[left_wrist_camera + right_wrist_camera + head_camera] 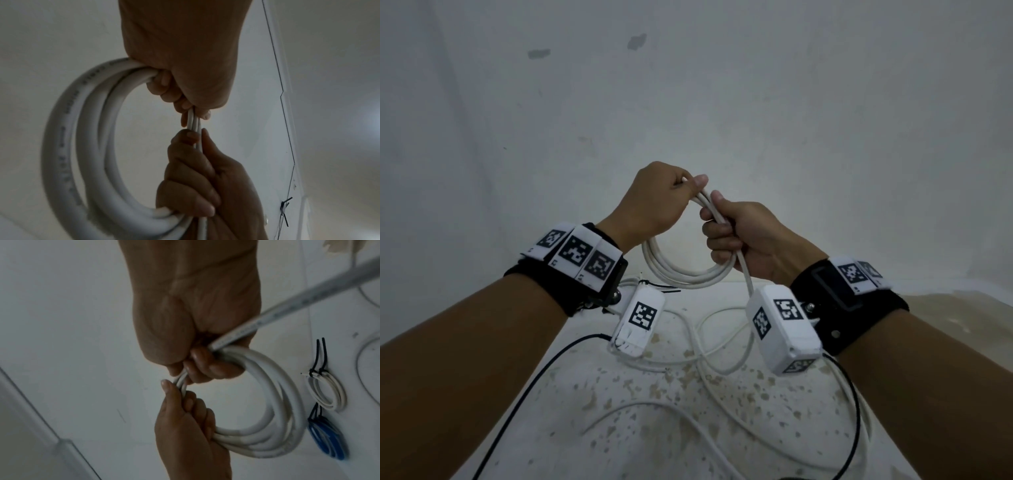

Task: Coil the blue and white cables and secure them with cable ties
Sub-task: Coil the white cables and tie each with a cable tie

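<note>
While both fists are wrapped tight around the white cable (681,270) coil up in the air, left hand (654,202) and right hand (743,236) nearly touching, loops could spring apart if either loosens, since the loose tail (722,363) dragging on the floor (619,428) tugs at it.

Both forearms are bare. Each wrist wears a black strap (849,301) with white square tags showing black-and-white codes, and a white camera box (784,329) fixed by screws. A thin black wire (524,394) leaves each box.
</note>
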A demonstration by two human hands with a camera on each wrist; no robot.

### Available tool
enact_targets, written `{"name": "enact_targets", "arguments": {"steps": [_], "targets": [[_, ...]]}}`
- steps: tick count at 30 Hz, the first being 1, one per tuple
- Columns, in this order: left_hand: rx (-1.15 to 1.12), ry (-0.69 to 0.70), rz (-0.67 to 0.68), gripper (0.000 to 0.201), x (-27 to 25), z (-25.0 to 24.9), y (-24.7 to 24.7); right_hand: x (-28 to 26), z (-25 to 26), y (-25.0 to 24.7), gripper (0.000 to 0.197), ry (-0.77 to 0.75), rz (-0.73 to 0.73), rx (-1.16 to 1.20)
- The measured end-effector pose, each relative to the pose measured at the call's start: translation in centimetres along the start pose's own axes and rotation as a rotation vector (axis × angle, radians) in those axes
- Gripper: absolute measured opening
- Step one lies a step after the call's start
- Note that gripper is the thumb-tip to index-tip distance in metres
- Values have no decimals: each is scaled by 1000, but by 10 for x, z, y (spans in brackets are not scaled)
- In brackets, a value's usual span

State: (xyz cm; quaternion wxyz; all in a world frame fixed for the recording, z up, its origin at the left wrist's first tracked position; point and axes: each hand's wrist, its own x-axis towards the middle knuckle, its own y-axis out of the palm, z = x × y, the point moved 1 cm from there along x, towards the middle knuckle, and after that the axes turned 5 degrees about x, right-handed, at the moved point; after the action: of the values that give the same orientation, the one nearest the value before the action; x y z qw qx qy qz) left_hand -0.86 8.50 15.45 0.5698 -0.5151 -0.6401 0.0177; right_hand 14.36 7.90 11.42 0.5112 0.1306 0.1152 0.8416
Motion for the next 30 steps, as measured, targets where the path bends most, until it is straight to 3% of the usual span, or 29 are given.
{"name": "enact_targets", "arguments": {"steps": [7,11,12,14,15,16,17,19,21,22,27,30], "targets": [[45,-27,-48,35,-6,4,10,6,-7,7,44,-180,-222,-51],[233,-125,-161,43,-25,-2,10,10,1,-2,45,-332,-390,228],[248,-207,-64,47,-36,-7,12,10,5,-6,46,-379,-426,306],[106,-497,361,67,-64,-20,24,12,11,-13,47,-461,-470,403],[-107,-678,554,72,-75,-25,32,12,12,-15,47,-486,-477,423],[-368,-846,637,73,-82,-28,39,12,12,-14,47,-496,-474,428],[-636,-973,599,69,-82,-28,45,11,11,-11,47,-495,-462,430],[-1048,-1088,269,46,-71,-22,50,11,5,-6,46,-472,-441,432],[-1208,-1070,-42,19,-54,-13,48,11,-1,-5,46,-432,-451,409],[-1193,-1029,-106,21,-48,-11,45,11,-4,-5,46,-411,-460,395],[-956,-807,-94,19,-46,-14,42,9,-4,-13,47,-367,-496,391],[-863,-758,-122,26,-45,-5,44,9,-3,-17,47,-381,-537,339]]}}
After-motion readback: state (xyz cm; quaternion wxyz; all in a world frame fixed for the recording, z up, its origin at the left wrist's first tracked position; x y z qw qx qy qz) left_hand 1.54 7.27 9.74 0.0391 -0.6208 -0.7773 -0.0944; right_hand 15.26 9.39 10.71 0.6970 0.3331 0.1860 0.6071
